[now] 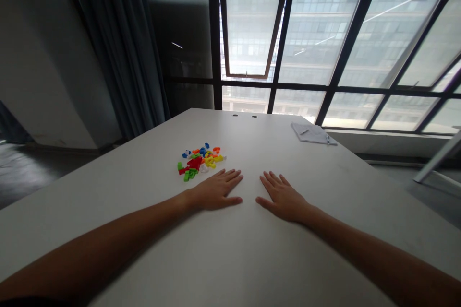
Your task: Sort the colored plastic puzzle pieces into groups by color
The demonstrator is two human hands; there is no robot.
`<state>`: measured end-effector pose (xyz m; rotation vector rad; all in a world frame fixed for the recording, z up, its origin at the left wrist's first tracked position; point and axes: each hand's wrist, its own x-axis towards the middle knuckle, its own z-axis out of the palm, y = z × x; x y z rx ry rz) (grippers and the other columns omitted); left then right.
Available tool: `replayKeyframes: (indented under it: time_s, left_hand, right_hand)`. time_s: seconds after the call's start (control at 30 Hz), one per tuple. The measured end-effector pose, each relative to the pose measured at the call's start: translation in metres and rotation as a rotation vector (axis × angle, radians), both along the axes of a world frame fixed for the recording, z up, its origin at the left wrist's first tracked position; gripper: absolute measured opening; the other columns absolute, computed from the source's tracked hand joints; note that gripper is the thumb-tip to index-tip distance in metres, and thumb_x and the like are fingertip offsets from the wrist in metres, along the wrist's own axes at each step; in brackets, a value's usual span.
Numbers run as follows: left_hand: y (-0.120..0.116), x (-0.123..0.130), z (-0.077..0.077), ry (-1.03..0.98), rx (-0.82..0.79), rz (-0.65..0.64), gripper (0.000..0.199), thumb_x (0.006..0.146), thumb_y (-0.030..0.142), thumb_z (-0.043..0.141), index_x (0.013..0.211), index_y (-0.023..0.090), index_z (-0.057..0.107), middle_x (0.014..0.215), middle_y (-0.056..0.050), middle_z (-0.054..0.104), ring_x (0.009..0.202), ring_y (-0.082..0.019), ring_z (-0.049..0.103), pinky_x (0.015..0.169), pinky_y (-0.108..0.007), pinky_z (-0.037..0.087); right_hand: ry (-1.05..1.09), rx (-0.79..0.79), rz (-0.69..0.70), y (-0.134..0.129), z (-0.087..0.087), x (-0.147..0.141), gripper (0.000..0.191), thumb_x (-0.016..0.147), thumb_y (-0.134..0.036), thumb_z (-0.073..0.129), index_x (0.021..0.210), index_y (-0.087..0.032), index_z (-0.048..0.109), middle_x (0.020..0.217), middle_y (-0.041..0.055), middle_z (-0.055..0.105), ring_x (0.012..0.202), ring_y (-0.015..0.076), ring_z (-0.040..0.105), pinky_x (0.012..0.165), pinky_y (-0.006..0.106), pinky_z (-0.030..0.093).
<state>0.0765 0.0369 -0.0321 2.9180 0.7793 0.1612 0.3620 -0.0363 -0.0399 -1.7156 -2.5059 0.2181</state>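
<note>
My left hand (pixel 218 190) lies flat, palm down, on the white table (pixel 230 259), its thumb held apart from the fingers. Just beyond it, to the left, is a loose pile of small plastic pieces (pixel 195 163) in red, green, blue, yellow, orange and white; their exact kind is too small to make out. My right hand (pixel 283 196) also rests palm down on the tabletop, fingers stretched and thumb spread. Neither hand holds anything. A gap of bare tabletop separates the two hands.
Papers (pixel 311 133) with pens on them lie at the table's far right edge. Two dark round fittings (pixel 254 116) sit near the far edge. Beyond stand large framed windows (pixel 309 33), one tilted, and a dark curtain (pixel 115 48) at left. A pale slanted leg (pixel 437 158) shows at right.
</note>
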Motion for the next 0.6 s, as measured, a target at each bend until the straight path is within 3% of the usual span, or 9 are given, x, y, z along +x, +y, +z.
replayKeyframes:
  time_s: [0.37,0.6]
  left_hand:
    - [-0.003,-0.0017,0.0006,0.011,-0.004,-0.003,0.082,0.099,0.071,0.035,0.165,0.026,0.015,0.168,-0.01,0.018,0.156,-0.029,0.018,0.127,-0.047,0.014]
    - [-0.0037,0.0007,0.0012,-0.026,-0.017,0.02,0.08,0.099,0.072,0.037,0.163,0.025,0.024,0.167,-0.01,0.024,0.154,-0.031,0.024,0.126,-0.048,0.019]
  right_hand:
    - [0.005,0.039,-0.027,-0.0035,-0.0044,-0.0038,0.096,0.094,-0.081,0.024,0.161,-0.012,0.027,0.167,0.0166,0.021,0.156,0.0333,0.016,0.127,0.054,0.013]
    - [0.019,0.099,-0.028,-0.0025,-0.0076,0.0005,0.087,0.098,-0.075,0.026,0.159,-0.015,0.035,0.164,0.0154,0.031,0.154,0.0332,0.025,0.125,0.054,0.02]
